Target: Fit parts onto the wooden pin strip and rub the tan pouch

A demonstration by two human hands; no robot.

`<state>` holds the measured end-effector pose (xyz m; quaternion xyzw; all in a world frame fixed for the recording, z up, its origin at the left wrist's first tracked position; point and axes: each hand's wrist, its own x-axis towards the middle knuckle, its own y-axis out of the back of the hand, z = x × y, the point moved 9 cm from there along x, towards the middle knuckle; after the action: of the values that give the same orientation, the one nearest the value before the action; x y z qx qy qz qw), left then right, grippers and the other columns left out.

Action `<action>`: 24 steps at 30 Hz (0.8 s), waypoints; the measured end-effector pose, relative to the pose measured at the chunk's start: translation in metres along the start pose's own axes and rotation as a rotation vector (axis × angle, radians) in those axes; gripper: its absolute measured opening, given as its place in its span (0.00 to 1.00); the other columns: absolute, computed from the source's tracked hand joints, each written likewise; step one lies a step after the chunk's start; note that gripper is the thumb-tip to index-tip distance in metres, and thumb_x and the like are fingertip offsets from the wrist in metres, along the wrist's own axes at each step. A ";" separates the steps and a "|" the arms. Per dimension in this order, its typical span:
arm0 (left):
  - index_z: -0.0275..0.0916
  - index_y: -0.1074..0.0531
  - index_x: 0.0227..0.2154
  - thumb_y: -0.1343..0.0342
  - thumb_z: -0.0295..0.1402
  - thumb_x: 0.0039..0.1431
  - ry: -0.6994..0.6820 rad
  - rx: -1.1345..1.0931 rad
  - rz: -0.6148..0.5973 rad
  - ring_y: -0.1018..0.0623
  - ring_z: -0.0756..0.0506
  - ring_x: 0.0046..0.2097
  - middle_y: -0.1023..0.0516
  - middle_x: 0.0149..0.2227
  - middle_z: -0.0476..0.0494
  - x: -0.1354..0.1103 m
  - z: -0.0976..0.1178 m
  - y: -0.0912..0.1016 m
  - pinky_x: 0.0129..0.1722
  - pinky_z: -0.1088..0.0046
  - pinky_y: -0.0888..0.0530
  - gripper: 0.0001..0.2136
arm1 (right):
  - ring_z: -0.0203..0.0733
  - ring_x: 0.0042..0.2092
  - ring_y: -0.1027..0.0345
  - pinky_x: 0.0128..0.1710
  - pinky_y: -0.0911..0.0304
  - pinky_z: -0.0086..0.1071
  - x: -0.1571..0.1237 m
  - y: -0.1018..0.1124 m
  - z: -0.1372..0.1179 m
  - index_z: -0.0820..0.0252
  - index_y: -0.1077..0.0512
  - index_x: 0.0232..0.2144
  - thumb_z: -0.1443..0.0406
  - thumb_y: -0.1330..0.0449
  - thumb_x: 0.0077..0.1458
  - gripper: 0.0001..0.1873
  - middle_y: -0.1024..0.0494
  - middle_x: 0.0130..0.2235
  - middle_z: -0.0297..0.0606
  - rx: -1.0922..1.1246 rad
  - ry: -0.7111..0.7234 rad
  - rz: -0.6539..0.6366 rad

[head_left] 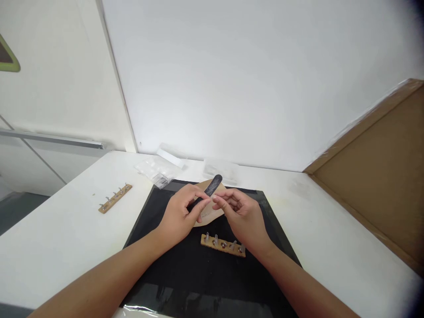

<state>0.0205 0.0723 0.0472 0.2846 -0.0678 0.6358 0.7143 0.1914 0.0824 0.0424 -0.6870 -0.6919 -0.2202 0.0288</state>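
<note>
My left hand is closed, its thumb and index fingertip pressed together. A dark nail file with a rounded end runs behind the index finger and shows again in the gap above the thumb. Opposite it, my right hand pinches thumb against index finger, the fingertips nearly meeting those of the left. Whatever small thing lies between them is too small to make out. Below the hands, a wooden strip carries several clear nail tips on small metal stands. A brown paper piece lies under the fingers.
A black mat covers the middle of the white table. Another wooden strip with nail tips sits at the left. Clear plastic packaging and a transparent box lie at the back. A cardboard panel stands at the right.
</note>
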 end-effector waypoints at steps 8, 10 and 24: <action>0.42 0.25 0.39 0.46 0.38 0.72 -0.016 0.095 0.026 0.24 0.50 0.33 0.25 0.41 0.46 -0.001 0.000 -0.001 0.30 0.74 0.27 0.07 | 0.41 0.31 0.22 0.32 0.31 0.32 -0.006 0.002 -0.015 0.55 0.22 0.35 0.55 0.35 0.63 0.11 0.16 0.32 0.35 -0.242 0.098 0.067; 0.42 0.26 0.39 0.46 0.38 0.72 0.005 0.090 0.028 0.25 0.51 0.31 0.26 0.41 0.47 -0.001 -0.002 -0.002 0.29 0.75 0.27 0.08 | 0.42 0.32 0.22 0.35 0.31 0.33 -0.007 0.002 -0.020 0.54 0.23 0.35 0.56 0.36 0.64 0.10 0.16 0.32 0.35 -0.312 0.146 0.085; 0.39 0.28 0.39 0.41 0.51 0.64 0.477 -0.441 0.020 0.34 0.53 0.17 0.32 0.16 0.56 -0.010 -0.024 -0.016 0.18 0.81 0.37 0.18 | 0.44 0.37 0.24 0.42 0.37 0.40 -0.019 -0.006 -0.046 0.53 0.31 0.37 0.64 0.44 0.69 0.05 0.18 0.34 0.37 -0.607 0.536 0.108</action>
<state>0.0279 0.0748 0.0179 -0.0347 -0.0373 0.6614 0.7483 0.1743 0.0486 0.0756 -0.6181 -0.5264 -0.5837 0.0156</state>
